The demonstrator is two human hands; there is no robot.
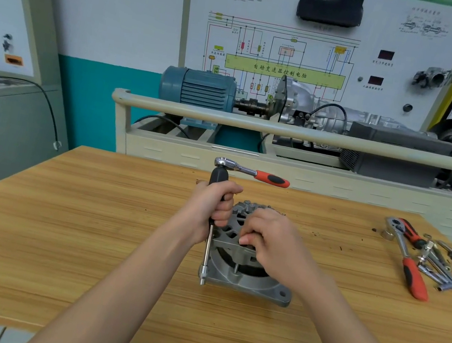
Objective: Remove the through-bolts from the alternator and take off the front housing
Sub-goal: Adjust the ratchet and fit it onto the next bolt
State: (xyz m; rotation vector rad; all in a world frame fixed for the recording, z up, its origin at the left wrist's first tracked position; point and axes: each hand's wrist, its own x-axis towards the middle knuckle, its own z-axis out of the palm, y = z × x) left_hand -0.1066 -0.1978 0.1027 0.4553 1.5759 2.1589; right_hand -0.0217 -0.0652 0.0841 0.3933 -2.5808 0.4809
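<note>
In the head view, the alternator [244, 267] stands on the wooden workbench [59, 233] just in front of the person, its flat mounting flange down and the vented end up. The left hand [215, 204] is wrapped round the black handle of a long socket driver [207, 246], which stands almost upright along the alternator's left side; its socket end sits low at the flange edge, apparently on the head of a through-bolt, though the bolt itself is hidden by the socket. A ratchet [251, 172] with an orange grip is fitted across the top of the driver, its handle pointing right and untouched. The right hand [270, 240] lies curled over the top of the housing, fingers gripping the casting to steady it. To do this step well, I judge the driver should be kept in line with the bolt so the socket does not ride off the head, while the right hand bears down to stop the body from turning or tipping on the bench. Turning at the ratchet would give more leverage if the bolt is tight. Well apart on the right lie a second ratchet [410, 262] and loose tools [447, 268].
</note>
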